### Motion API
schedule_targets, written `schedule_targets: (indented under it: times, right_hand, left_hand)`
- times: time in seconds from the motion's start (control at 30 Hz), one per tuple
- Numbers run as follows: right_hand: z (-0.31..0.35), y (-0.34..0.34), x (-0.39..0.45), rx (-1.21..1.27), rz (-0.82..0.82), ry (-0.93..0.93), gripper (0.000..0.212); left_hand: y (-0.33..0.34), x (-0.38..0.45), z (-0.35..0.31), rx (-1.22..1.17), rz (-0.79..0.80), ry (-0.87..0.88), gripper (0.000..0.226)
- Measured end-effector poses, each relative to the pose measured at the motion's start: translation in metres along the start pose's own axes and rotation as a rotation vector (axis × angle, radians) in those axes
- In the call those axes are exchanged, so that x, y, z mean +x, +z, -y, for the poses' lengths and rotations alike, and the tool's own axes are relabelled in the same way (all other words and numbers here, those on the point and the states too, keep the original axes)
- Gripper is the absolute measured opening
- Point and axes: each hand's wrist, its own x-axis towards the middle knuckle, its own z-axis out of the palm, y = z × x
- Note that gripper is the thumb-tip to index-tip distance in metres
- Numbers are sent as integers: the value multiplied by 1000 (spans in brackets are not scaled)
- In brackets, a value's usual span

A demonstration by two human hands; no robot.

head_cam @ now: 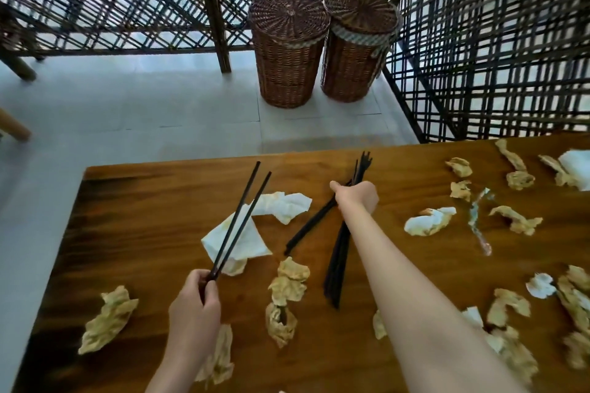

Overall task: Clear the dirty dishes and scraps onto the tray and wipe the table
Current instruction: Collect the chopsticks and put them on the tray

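Both forearms are being extended over the wooden table (153, 201). A pair of black chopsticks (239, 220) is being pinched in the curled left hand (194, 306); a bundle of chopsticks (341, 233) is being gripped by the closed right hand (356, 196). Utensil collection is judged under way. Soiled napkins (287, 287) are being left scattered; no tray is seen, so one must be located next.

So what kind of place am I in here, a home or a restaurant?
Probably a restaurant dining area after a meal: many black chopsticks gathered on a wooden table strewn with soiled napkins, bamboo lattice screens around it, lidded wicker baskets nearby.
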Motion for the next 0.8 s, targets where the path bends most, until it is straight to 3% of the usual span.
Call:
schedule_targets:
  times: [0.13, 0.47, 0.8]
  right_hand:
    - [3, 8, 3, -62, -24, -31, 17]
    - [-4, 6, 9, -195, -28, -99, 4]
    - [-11, 2, -2, -247, 56, -195, 15]
  left_hand:
    - [-8, 6, 1, 31, 4, -2, 11]
    - [-7, 11, 3, 28, 11, 35, 12]
    - [-6, 8, 7, 22, 16, 76, 12]
